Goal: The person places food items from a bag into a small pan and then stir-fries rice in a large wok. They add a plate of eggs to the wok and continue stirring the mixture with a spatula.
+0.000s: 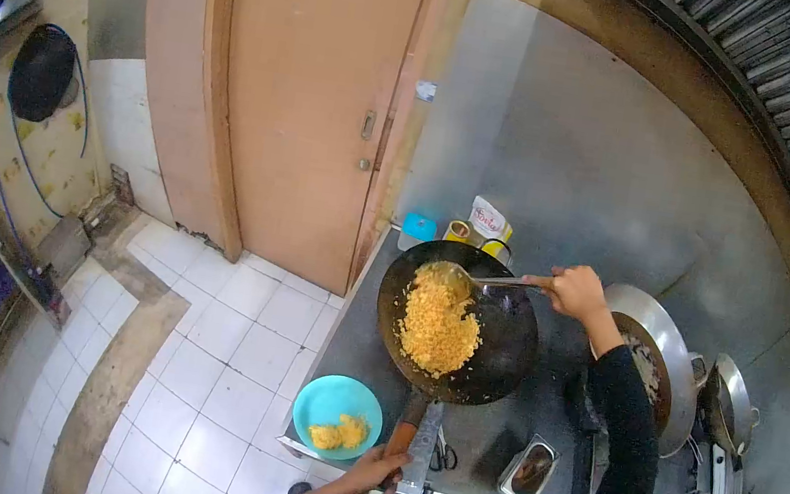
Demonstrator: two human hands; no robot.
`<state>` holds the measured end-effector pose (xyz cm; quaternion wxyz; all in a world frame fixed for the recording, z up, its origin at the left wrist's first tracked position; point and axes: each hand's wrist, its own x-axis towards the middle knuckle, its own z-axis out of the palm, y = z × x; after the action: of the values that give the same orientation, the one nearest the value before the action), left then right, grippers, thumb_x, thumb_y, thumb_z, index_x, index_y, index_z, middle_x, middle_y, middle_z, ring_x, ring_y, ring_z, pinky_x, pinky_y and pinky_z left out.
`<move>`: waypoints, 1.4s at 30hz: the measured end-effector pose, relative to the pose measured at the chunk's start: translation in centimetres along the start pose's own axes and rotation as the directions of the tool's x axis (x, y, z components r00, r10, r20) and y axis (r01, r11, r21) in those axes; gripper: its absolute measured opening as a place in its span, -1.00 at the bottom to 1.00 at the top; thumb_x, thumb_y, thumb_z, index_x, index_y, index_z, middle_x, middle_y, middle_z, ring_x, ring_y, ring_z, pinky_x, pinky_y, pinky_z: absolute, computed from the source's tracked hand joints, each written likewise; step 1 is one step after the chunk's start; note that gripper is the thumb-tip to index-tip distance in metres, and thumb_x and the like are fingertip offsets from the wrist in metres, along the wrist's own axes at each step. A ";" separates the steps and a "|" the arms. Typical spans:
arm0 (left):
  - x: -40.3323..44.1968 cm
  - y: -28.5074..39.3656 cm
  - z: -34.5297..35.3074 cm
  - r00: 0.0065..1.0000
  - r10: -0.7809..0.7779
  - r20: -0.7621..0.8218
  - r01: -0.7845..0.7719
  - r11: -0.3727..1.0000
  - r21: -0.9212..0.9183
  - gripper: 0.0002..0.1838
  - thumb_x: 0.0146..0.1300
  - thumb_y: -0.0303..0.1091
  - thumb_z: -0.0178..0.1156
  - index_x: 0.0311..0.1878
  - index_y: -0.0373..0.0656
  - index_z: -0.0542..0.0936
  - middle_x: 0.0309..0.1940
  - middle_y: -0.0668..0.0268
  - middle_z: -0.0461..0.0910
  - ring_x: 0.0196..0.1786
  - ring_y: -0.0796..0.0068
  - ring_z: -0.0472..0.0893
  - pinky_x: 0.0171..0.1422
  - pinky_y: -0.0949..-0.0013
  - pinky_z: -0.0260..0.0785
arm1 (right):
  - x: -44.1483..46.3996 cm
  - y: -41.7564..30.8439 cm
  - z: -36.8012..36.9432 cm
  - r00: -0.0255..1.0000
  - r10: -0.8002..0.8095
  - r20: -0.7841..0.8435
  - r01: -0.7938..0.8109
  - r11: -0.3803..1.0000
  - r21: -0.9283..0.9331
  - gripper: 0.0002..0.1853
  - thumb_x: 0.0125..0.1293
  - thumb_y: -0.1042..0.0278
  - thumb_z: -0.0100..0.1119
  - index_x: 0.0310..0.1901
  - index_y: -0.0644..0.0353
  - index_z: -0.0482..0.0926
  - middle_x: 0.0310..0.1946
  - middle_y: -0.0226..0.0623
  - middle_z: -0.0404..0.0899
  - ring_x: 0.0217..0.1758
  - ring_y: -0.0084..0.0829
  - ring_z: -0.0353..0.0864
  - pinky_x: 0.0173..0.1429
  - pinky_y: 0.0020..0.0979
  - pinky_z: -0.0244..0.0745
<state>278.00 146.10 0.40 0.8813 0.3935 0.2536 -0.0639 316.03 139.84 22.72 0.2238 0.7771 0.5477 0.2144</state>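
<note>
A dark wok (pixel 507 349) holds a heap of yellow fried rice (pixel 434 325), mostly on its left side. My left hand (pixel 376 469) is closed round the wok's wooden handle (pixel 405 430) near the front edge of the counter. In my right hand (pixel 574 293) is the handle of a metal ladle (pixel 496 281), whose bowl rests in the top of the rice. To the left of the handle, a turquoise plate (pixel 313 399) carries a small portion of yellow food (pixel 339 432).
Behind the wok stand a blue-lidded container (pixel 418 228), cans and a white packet (pixel 490 220). A large metal pan (pixel 683 389) and a smaller pan (pixel 745 418) are on the right. A metal tray (pixel 529 470) and black scissors (pixel 444 456) lie near the front edge.
</note>
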 end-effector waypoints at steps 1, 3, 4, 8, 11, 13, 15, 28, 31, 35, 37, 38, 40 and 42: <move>-0.3 0.3 -0.2 1.000 0.010 0.026 -0.009 1.000 -0.017 -0.70 0.14 -0.21 0.16 -0.24 -0.20 0.33 -0.70 0.34 0.34 -0.80 0.48 0.34 -0.77 0.43 0.12 | 0.1 0.3 -0.6 0.981 -0.127 -0.146 0.131 0.991 0.020 -0.72 0.03 0.23 0.15 -0.16 -0.21 0.61 -0.46 -0.27 0.57 -0.43 -0.27 0.57 -0.32 -0.27 0.46; -1.0 1.6 0.1 1.000 -0.011 -0.013 0.011 0.999 -0.033 -0.77 0.13 -0.26 0.16 -0.37 -0.18 0.37 -0.72 0.39 0.30 -0.79 0.53 0.30 -0.75 0.45 0.12 | 0.1 1.9 -1.9 0.986 -0.111 -0.126 0.113 0.994 0.010 -0.65 0.04 0.24 0.14 -0.09 -0.36 0.55 -0.47 -0.30 0.55 -0.45 -0.29 0.56 -0.34 -0.27 0.45; -1.4 2.5 0.2 0.999 -0.039 -0.026 0.040 0.999 0.014 -0.78 0.14 -0.26 0.16 -0.38 -0.18 0.38 -0.72 0.39 0.29 -0.79 0.54 0.29 -0.76 0.47 0.11 | 0.4 3.0 -1.9 0.991 -0.088 -0.100 0.087 0.996 -0.010 -0.57 0.05 0.24 0.14 -0.01 -0.50 0.48 -0.48 -0.34 0.53 -0.46 -0.31 0.55 -0.36 -0.27 0.44; -1.8 3.6 -1.0 0.995 -0.087 -0.054 0.093 0.989 0.119 -0.77 0.14 -0.24 0.18 -0.37 -0.17 0.39 -0.74 0.40 0.28 -0.80 0.58 0.29 -0.79 0.52 0.04 | 3.1 4.3 0.9 0.995 0.039 -0.087 -0.041 0.999 -0.021 -0.56 0.04 0.28 0.14 -0.03 -0.52 0.49 -0.51 -0.34 0.50 -0.44 -0.33 0.54 -0.32 -0.29 0.41; -2.9 5.9 -0.4 0.992 -0.102 -0.080 0.111 0.988 0.108 -0.76 0.14 -0.23 0.17 -0.41 -0.17 0.38 -0.76 0.43 0.27 -0.82 0.62 0.27 -0.80 0.54 0.02 | 5.0 3.2 4.0 0.946 -0.194 -0.260 0.209 0.977 0.032 -0.55 0.04 0.29 0.13 -0.01 -0.51 0.48 -0.44 -0.33 0.51 -0.33 -0.32 0.52 -0.18 -0.25 0.37; -3.1 6.5 -1.2 0.994 -0.106 -0.007 0.106 0.982 0.159 -0.77 0.15 -0.24 0.13 -0.44 -0.17 0.36 -0.78 0.46 0.25 -0.83 0.64 0.26 -0.79 0.56 0.04 | 6.7 5.0 5.3 0.928 -0.182 -0.326 0.180 0.983 -0.036 -0.57 0.06 0.28 0.13 -0.03 -0.51 0.50 -0.43 -0.32 0.50 -0.27 -0.32 0.50 -0.11 -0.22 0.32; -2.9 7.2 -2.0 0.991 -0.131 -0.027 0.133 0.970 0.203 -0.76 0.16 -0.24 0.11 -0.47 -0.17 0.34 -0.80 0.47 0.23 -0.84 0.66 0.25 -0.79 0.57 0.04 | 8.6 5.8 5.8 0.905 -0.161 -0.394 0.137 0.987 -0.088 -0.60 0.07 0.28 0.12 -0.05 -0.51 0.51 -0.41 -0.31 0.50 -0.22 -0.31 0.47 -0.05 -0.19 0.27; -2.7 5.6 -1.0 0.991 -0.119 -0.059 0.127 0.977 0.173 -0.69 0.18 -0.19 0.11 -0.57 -0.12 0.33 -0.79 0.43 0.25 -0.83 0.62 0.24 -0.79 0.53 0.04 | 5.5 1.1 -3.5 0.795 -0.411 -0.445 0.543 0.810 0.221 -0.60 -0.11 0.44 0.22 -0.25 -0.40 0.64 -0.44 -0.39 0.43 -0.11 -0.37 0.33 0.18 -0.23 0.13; -1.5 2.7 0.8 0.994 -0.055 -0.095 0.068 0.988 0.137 -0.74 0.18 -0.18 0.13 -0.43 -0.15 0.36 -0.76 0.41 0.28 -0.81 0.58 0.29 -0.77 0.50 0.09 | 0.3 2.5 -4.4 0.783 -0.301 -0.544 0.354 0.935 -0.007 -0.66 -0.04 0.44 0.14 -0.26 -0.33 0.65 -0.42 -0.35 0.47 -0.10 -0.37 0.38 0.17 -0.25 0.14; 2.2 -2.8 2.2 0.993 0.071 -0.089 -0.062 0.993 0.097 -0.74 0.18 -0.17 0.13 -0.38 -0.15 0.36 -0.72 0.37 0.33 -0.79 0.53 0.32 -0.76 0.47 0.13 | -6.9 0.7 -5.6 0.983 0.164 0.086 -0.169 0.984 0.058 -0.80 0.02 0.23 0.06 -0.32 -0.09 0.64 -0.48 -0.18 0.56 -0.39 -0.20 0.57 -0.23 -0.23 0.42; 3.5 -4.5 4.1 0.990 0.120 -0.073 -0.116 0.992 0.052 -0.72 0.19 -0.16 0.12 -0.37 -0.16 0.35 -0.69 0.35 0.35 -0.77 0.49 0.35 -0.75 0.44 0.16 | -10.0 0.2 -4.3 0.945 0.276 0.173 -0.300 0.945 0.133 -0.70 -0.02 0.18 0.06 -0.28 0.10 0.62 -0.43 -0.11 0.58 -0.40 -0.14 0.60 -0.29 -0.18 0.46; 4.4 -5.6 5.2 0.991 0.116 -0.061 -0.113 0.992 0.052 -0.72 0.19 -0.16 0.12 -0.37 -0.16 0.35 -0.69 0.35 0.35 -0.77 0.49 0.35 -0.75 0.44 0.16 | -11.0 -0.6 -4.8 0.942 0.284 0.179 -0.308 0.943 0.124 -0.70 -0.02 0.18 0.06 -0.28 0.10 0.62 -0.43 -0.11 0.58 -0.40 -0.14 0.60 -0.29 -0.18 0.46; 6.0 -7.5 7.7 0.976 0.180 -0.126 -0.190 0.979 -0.074 -0.73 0.22 -0.17 0.08 -0.27 -0.17 0.31 -0.68 0.36 0.35 -0.75 0.54 0.37 -0.73 0.47 0.21 | -12.6 -2.5 -6.5 0.796 0.409 0.446 -0.488 0.870 0.072 -0.70 -0.06 0.16 0.08 -0.36 0.16 0.64 -0.46 -0.01 0.58 -0.30 -0.09 0.60 -0.23 -0.17 0.48; 7.3 -8.5 10.4 0.962 0.238 -0.134 -0.251 0.964 -0.089 -0.75 0.22 -0.19 0.08 -0.28 -0.16 0.31 -0.69 0.36 0.35 -0.76 0.52 0.37 -0.73 0.46 0.23 | -12.6 -4.1 -7.3 0.712 0.354 0.606 -0.552 0.816 0.173 -0.62 -0.05 0.14 0.02 -0.36 0.31 0.60 -0.38 0.08 0.56 -0.24 -0.04 0.59 -0.13 -0.17 0.47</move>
<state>285.84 133.40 -2.99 0.8848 0.3782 0.2593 0.0830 304.80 129.93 25.13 0.1720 0.9429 0.2774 -0.0667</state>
